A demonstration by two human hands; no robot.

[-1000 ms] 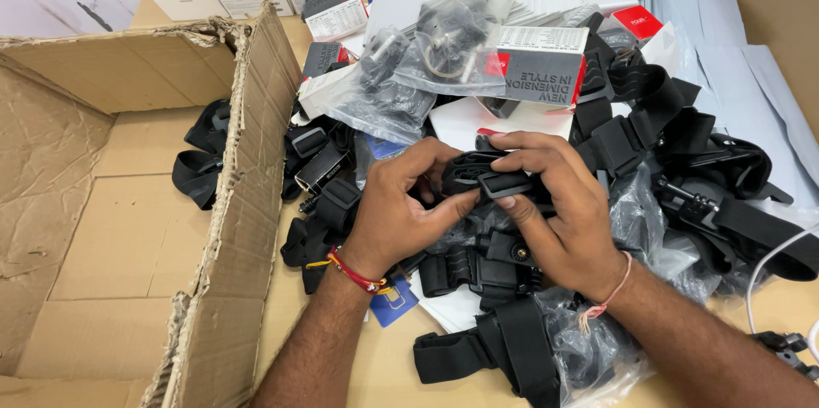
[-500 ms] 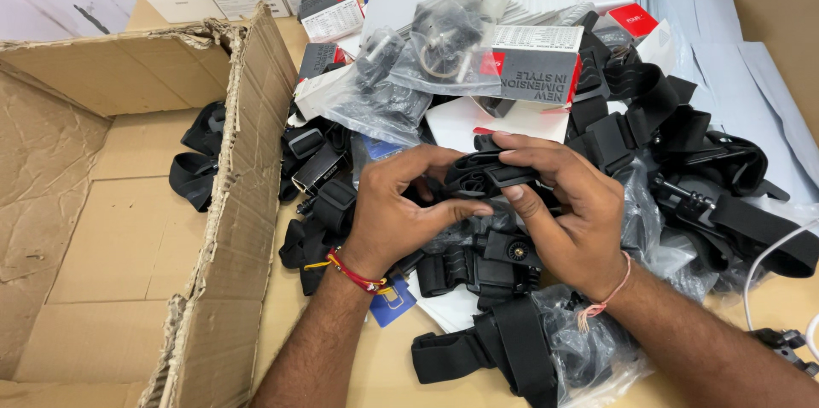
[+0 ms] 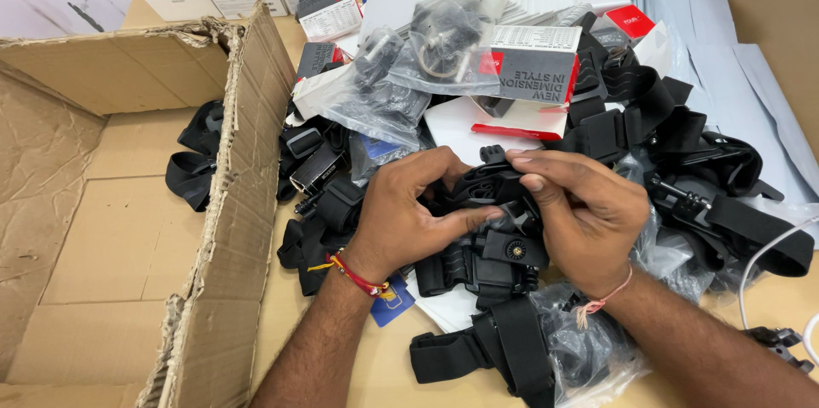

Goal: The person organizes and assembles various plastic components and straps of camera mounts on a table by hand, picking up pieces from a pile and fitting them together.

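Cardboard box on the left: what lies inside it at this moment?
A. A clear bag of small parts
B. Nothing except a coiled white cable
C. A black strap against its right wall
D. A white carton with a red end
C: inside the cardboard box, a black strap lies against the torn right wall, while the cartons and bagged parts sit outside on the pile where the left hand and right hand work.

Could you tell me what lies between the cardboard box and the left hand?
In the head view, a heap of black straps and buckles lies on the table between the cardboard box wall and the left hand; the stretch is not bare.
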